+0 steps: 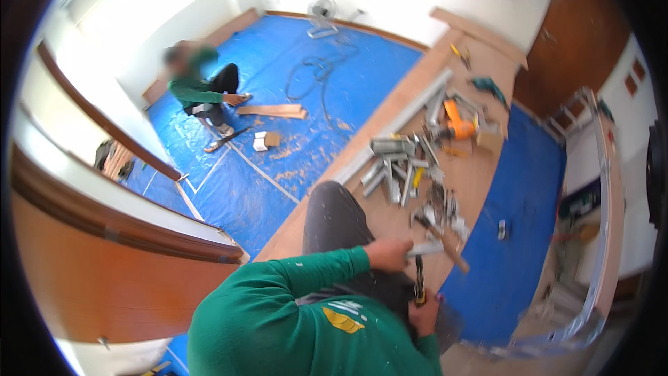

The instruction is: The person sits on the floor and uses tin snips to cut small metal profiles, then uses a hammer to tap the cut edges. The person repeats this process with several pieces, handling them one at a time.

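Note:
My left hand [390,254] is closed on a short pale metal strip [426,248], holding it out over the wooden board [390,216] by my knee. Below it, my right hand [423,315] grips a dark pliers-like tool [419,280] with some yellow on its handle. Its upper end points up at the strip; whether they touch I cannot tell. Just beyond my hands, a wooden-handled tool [454,256] lies across the board. Several cut metal channel pieces [393,179] are heaped further along, beside smaller metal brackets [445,209].
An orange power tool [458,122], a teal drill [490,89] and yellow-handled pliers [460,56] lie farther along the board. Blue sheeting [271,49] covers the floor. A person in green [191,87] sits low at far left near wood strips [271,110]. A fan [321,17] stands behind.

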A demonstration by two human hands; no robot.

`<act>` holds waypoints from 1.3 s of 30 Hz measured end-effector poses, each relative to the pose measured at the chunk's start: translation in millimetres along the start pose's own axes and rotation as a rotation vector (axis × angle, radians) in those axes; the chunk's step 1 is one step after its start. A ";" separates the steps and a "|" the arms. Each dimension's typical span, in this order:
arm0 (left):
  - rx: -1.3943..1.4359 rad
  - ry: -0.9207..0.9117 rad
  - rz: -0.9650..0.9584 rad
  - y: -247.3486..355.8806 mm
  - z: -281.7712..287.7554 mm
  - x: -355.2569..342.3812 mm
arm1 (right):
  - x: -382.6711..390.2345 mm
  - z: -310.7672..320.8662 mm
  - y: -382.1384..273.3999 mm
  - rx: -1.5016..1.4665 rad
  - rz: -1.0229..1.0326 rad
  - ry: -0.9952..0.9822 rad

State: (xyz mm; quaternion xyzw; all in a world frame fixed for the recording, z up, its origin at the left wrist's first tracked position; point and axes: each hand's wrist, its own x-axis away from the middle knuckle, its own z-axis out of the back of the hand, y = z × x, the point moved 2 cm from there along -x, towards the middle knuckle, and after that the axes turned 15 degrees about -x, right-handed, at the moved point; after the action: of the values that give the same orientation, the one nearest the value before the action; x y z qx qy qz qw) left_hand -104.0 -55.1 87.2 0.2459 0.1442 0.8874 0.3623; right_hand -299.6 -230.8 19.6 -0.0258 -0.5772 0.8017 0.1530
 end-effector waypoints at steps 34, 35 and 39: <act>0.050 -0.099 0.017 -31.6 -35.1 -6.8 | 3.6 -3.1 -10.3 -0.124 -0.188 -0.107; 0.031 -0.076 0.025 -29.0 -32.5 -4.8 | 4.3 -2.0 -8.5 -0.121 -0.142 -0.110; 0.044 -0.190 0.122 -24.4 -4.3 1.6 | 1.1 -4.2 -4.6 -0.172 -0.077 -0.078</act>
State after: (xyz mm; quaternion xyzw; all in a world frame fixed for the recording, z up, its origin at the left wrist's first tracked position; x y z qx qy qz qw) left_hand -93.4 -37.2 73.6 0.3451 0.1136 0.8770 0.3143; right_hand -298.8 -225.3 22.6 0.0148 -0.6499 0.7433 0.1582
